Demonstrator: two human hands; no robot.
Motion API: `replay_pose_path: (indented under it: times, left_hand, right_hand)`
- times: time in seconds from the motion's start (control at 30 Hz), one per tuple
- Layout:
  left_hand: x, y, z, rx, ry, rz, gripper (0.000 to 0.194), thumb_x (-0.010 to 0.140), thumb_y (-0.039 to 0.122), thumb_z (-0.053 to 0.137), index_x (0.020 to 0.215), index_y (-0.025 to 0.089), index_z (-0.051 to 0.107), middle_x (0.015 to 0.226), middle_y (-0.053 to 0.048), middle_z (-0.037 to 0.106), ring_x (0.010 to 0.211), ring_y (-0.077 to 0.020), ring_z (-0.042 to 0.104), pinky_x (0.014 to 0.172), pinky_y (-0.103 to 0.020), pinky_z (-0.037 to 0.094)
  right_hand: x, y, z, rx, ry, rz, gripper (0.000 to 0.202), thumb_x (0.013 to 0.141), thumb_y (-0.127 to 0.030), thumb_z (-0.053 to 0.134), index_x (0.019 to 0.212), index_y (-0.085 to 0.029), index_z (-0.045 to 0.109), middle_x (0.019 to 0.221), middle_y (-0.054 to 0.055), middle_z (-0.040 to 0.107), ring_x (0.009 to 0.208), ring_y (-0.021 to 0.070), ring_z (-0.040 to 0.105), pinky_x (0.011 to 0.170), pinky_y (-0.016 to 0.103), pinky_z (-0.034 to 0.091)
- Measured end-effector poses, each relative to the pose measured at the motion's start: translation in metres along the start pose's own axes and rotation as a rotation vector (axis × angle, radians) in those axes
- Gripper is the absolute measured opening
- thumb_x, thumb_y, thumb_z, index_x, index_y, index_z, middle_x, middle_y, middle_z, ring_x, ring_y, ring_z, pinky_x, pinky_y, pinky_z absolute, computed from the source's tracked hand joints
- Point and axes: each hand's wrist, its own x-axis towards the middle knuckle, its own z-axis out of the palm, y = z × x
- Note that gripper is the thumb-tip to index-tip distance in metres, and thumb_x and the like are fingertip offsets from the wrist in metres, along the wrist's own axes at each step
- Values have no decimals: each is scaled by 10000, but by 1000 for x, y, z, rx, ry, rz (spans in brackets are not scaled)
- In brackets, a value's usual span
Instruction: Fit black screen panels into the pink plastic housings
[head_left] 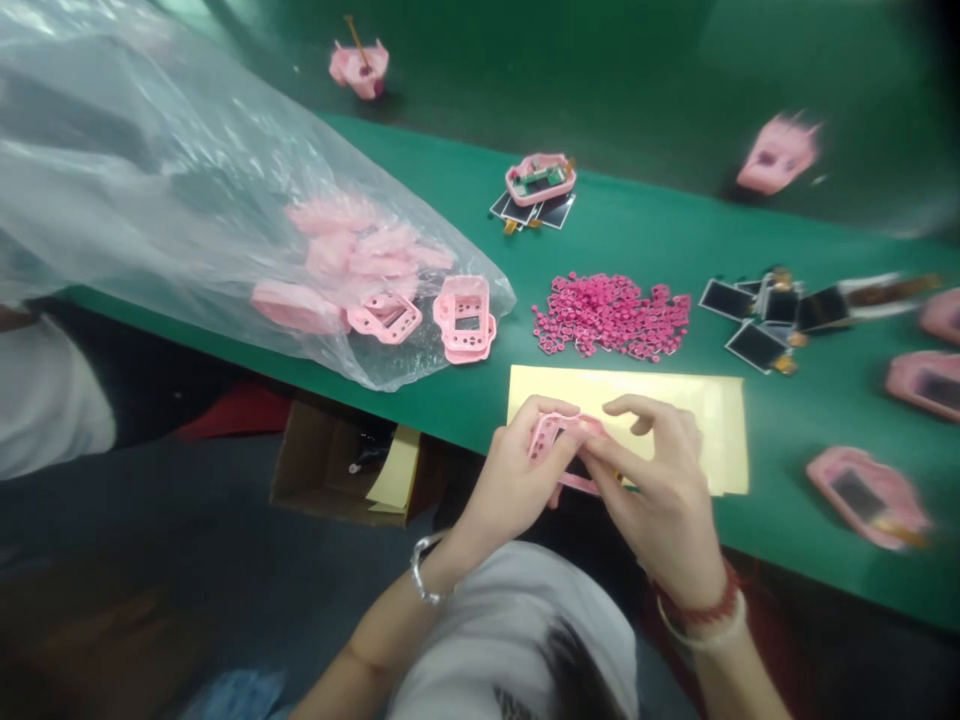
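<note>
A pink plastic housing [579, 484] is between my hands, above the near edge of the yellow paper. My left hand [514, 475] grips its left side, thumb across the front. The fingertips of my right hand [656, 490] close on its right side, with the index finger curled up and away. A dark area, perhaps a small screen, shows inside the frame, mostly hidden by my fingers. Past the paper [697, 430] lies a pile of small magenta pieces [611, 315].
On the left, a clear plastic bag [225, 180] holds several pink housings [470, 325]. Small display screens [757, 345] lie to the right, near pink housings with screens [870, 495]. Farther back, a housing with a green circuit board [541, 180] rests on screens. A cardboard box [319, 470] stands below the table edge.
</note>
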Motion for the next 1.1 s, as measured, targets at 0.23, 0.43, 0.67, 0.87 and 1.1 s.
replay_pose_path:
  times: [0.23,0.43,0.67,0.87,1.1]
  left_hand:
    - [2,3,11,-169,135,100,189,1005,376,580,1020,191,546,1056,-68,746,379,-35,535,347,-152,423]
    - [-4,1,14,-129,179,198,150,1004,325,587,990,184,536,1168,-109,749,382,-21,519,351,-150,430]
    - [-15,-1,11,-90,205,236,166,1004,354,598,991,193,560,1167,-112,761,393,-36,547,347,-159,438]
    - [-21,-7,12,-87,227,230,166,1010,349,589,990,190,546,1182,-124,756,387,-35,537,352,-164,436]
    - [-22,-9,8,-70,146,296,144,1009,325,584,1055,189,579,1162,-146,751,921,-191,738,692,-253,601]
  right_hand:
    - [-11,-4,17,568,61,541,305,959,-344,636,1234,-212,628,934,41,656,696,135,591,629,275,532]
    - [-10,-17,27,870,-120,740,415,1015,-490,515,1150,-142,697,478,-67,466,403,87,439,390,193,368]
    - [-17,-26,26,984,-92,728,361,1013,-462,549,1134,-162,710,469,-70,491,382,67,445,386,168,361]
    - [-19,-26,22,956,-134,717,383,1019,-474,527,1124,-157,716,464,-65,492,386,81,461,396,186,391]
    - [-8,-31,28,817,24,669,205,907,-399,696,927,-199,736,733,12,685,531,108,562,429,209,448]
